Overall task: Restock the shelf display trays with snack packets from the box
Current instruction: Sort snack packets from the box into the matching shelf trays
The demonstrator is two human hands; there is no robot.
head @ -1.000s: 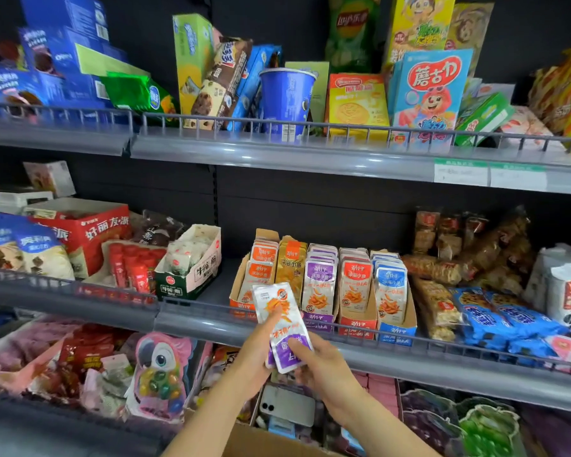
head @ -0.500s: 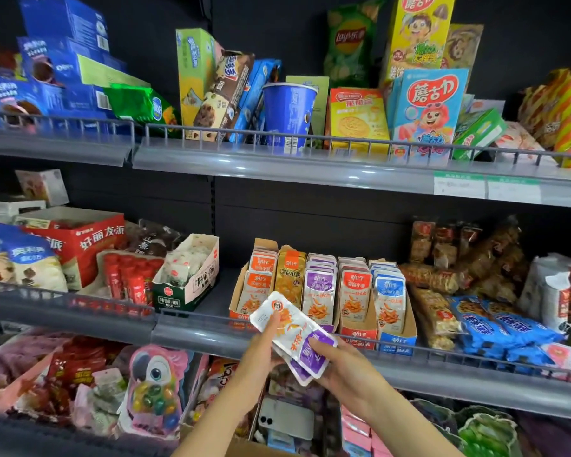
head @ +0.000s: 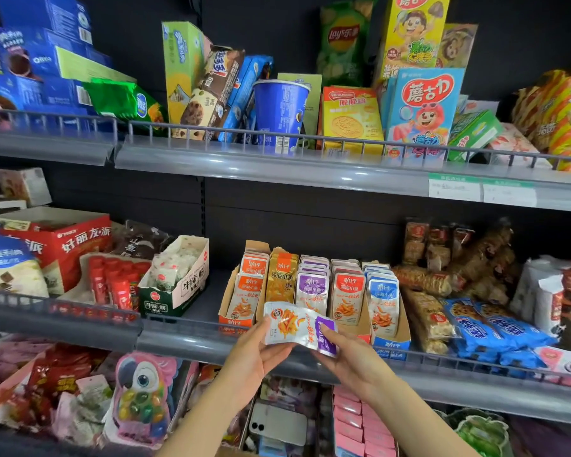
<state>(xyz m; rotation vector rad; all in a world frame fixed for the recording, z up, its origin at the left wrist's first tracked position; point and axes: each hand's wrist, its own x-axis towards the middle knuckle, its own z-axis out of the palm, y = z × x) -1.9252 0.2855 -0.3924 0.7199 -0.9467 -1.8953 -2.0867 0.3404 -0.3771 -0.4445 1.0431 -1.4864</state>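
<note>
Both my hands hold a small stack of purple-and-white snack packets (head: 299,327), turned sideways, just in front of the middle shelf's rail. My left hand (head: 254,354) grips the stack's left end and my right hand (head: 350,356) pinches its purple right end. Right behind the stack stands the cardboard display tray (head: 231,321), with upright rows of orange, gold, purple, red-orange and blue packets. The purple row (head: 312,288) sits in the tray's middle. A sliver of the cardboard box (head: 226,451) shows at the bottom edge between my forearms.
A wire rail (head: 178,319) runs along the middle shelf's front. Left of the tray stands a green-and-white snack box (head: 175,285); blue cookie packs (head: 495,328) lie to its right. A phone (head: 277,423) lies on the lower shelf.
The packet stack has turned from upright to lying sideways and risen toward the tray. Both hands kept hold of it, and the view has moved closer to the shelf.
</note>
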